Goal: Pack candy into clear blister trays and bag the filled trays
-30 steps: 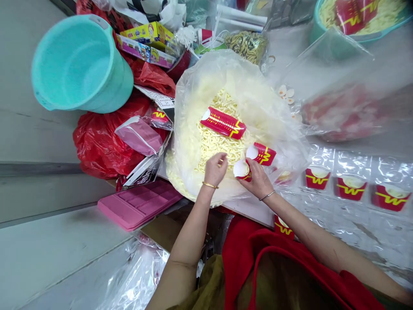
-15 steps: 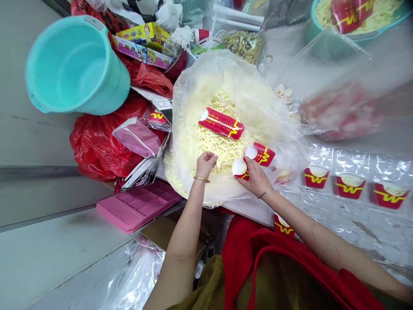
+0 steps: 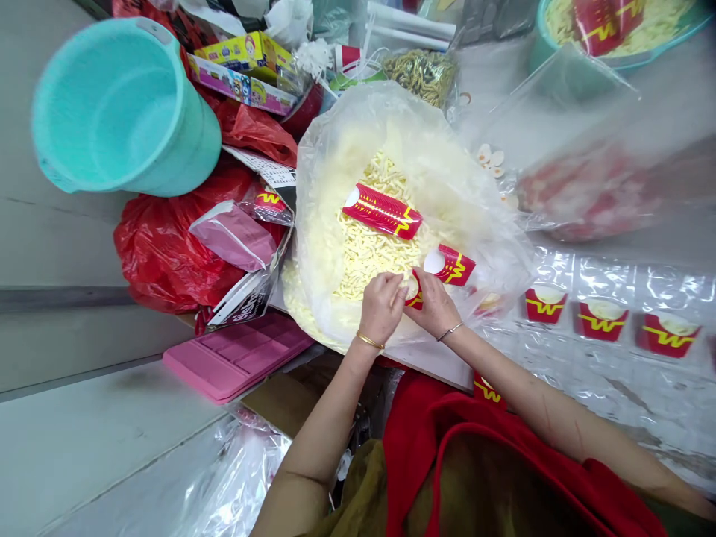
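My right hand (image 3: 436,304) grips a small red fry carton (image 3: 412,289) with a yellow zigzag; the fingers cover much of it. My left hand (image 3: 383,307) is pinched at the carton's mouth, seemingly on pale fry-shaped pieces that are mostly hidden by the fingers. Both hands are over the near side of a large clear plastic bag (image 3: 324,149), opened out and filled with a heap of cream fry-shaped pieces (image 3: 363,257). A long stack of nested red cartons (image 3: 382,211) lies on the heap. A shorter carton stack (image 3: 450,265) rests just beyond my right hand.
Filled cartons (image 3: 603,319) sit in rows in clear plastic packaging at right. A turquoise bucket (image 3: 128,112) stands at left above red bags (image 3: 173,246) and a pink tray (image 3: 235,358). At the upper right is another tub (image 3: 620,60) of pale pieces, near a clear bag of reddish items (image 3: 587,194).
My left hand has moved right from the heap to the carton's mouth. The carton stays in my right hand, its white back now mostly hidden. The view has shifted slightly.
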Motion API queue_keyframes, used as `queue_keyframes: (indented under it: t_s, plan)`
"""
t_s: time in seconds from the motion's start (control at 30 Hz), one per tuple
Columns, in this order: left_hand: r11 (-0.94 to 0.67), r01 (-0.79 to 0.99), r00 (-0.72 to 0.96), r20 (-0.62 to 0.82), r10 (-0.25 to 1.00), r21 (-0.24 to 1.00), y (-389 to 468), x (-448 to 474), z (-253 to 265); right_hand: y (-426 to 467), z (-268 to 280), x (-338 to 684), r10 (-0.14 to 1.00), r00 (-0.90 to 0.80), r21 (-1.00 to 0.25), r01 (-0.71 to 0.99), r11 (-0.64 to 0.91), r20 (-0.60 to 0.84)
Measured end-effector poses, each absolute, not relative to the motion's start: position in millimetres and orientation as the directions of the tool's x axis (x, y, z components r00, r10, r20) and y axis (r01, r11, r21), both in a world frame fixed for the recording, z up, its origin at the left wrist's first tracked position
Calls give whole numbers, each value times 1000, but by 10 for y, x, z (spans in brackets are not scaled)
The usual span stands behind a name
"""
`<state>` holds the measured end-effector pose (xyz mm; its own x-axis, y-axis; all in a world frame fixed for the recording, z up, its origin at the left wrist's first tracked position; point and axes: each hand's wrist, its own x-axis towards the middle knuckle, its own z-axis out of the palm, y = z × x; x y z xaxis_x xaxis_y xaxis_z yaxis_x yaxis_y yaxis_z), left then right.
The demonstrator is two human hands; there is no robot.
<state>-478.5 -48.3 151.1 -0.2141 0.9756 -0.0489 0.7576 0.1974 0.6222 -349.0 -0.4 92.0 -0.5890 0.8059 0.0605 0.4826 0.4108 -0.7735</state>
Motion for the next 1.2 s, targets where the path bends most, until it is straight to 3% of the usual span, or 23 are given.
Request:
queue_keyframes:
  t_s: [0.13, 0.23, 0.37, 0.5, 0.57, 0.63, 0.7, 0.8, 0.9, 0.97, 1.03, 1.1, 1.2]
  plan:
    - [167, 925, -110, -182, 977, 340, -578, -4447, 1558, -74, 803, -3394, 794, -592, -811, 392, 434, 138]
    - [109, 933, -27, -237, 971, 342, -580, -4320, 1555, -138, 749, -3317, 818, -551, -834, 367, 413, 163]
    - [94, 885, -46, -115, 992, 455, -447, -4538, 1473, -119, 753, -3233, 840, -520, -811, 419, 408, 154]
    - [237, 931, -216, -106, 971, 278, -209, -4936, 1220, -45, 745, -3160, 850, -505, -775, 474, 417, 149]
    - [238, 957, -209, -173, 963, 168, -108, -5078, 1067, -31, 728, -3125, 849, -511, -771, 482, 415, 138]
    - [197, 971, -164, -217, 962, 137, -53, -5168, 938, -33, 714, -3099, 849, -513, -771, 487, 410, 127]
    - [162, 968, -121, -210, 970, 192, -53, -5228, 850, -39, 709, -3086, 854, -505, -771, 494, 402, 122]
    - [249, 869, -203, -151, 968, 428, -133, -5305, 798, -33, 716, -3087, 865, -489, -772, 504, 387, 115]
    - [426, 487, -420, -223, 880, 762, -237, -5343, 845, -10, 728, -3107, 866, -486, -769, 508, 388, 116]
    - [434, 132, -469, -330, 819, 891, -283, -5320, 937, 2, 742, -3141, 860, -494, -761, 507, 404, 128]
    - [379, -136, -442, -398, 804, 916, -305, -5255, 1063, 2, 765, -3199, 849, -512, -754, 504, 422, 133]
    - [339, -263, -394, -421, 817, 903, -316, -5164, 1193, -11, 797, -3275, 839, -528, -749, 503, 431, 128]
    - [352, -173, -362, -392, 846, 920, -341, -5007, 1345, -44, 840, -3378, 836, -533, -746, 503, 436, 130]
